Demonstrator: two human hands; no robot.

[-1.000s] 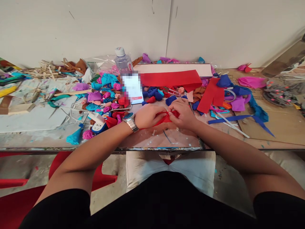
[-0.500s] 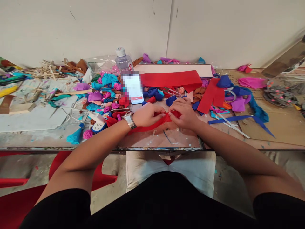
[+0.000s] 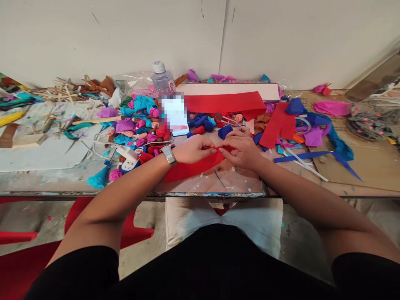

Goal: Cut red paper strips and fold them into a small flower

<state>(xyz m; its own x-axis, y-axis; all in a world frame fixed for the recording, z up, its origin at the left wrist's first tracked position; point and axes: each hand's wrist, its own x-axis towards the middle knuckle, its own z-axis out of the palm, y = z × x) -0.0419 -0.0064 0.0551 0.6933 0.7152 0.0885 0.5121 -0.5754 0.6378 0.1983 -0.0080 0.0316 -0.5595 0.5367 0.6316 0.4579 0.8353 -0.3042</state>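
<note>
My left hand [image 3: 194,149], with a metal watch on its wrist, pinches the top edge of a red crepe paper strip [image 3: 193,167]. My right hand [image 3: 239,148] grips the same strip just to the right, its fingertips close to those of the left. Between the two thumbs the paper is bunched into a narrow fold. The loose part of the strip hangs below my left hand and spreads toward the table's front edge. Part of the strip behind my right fingers is hidden.
Behind my hands lie a lit phone [image 3: 175,116], a water bottle [image 3: 163,79] and a wide red paper strip [image 3: 225,104]. Rolled paper flowers [image 3: 134,125] heap to the left. A power strip [image 3: 128,166] sits near my left forearm; blue paper [image 3: 300,157] lies at right.
More of the red strip now shows below my left hand, hanging wider and lower. My hands stay close together in nearly the same place, with the fingers slightly shifted.
</note>
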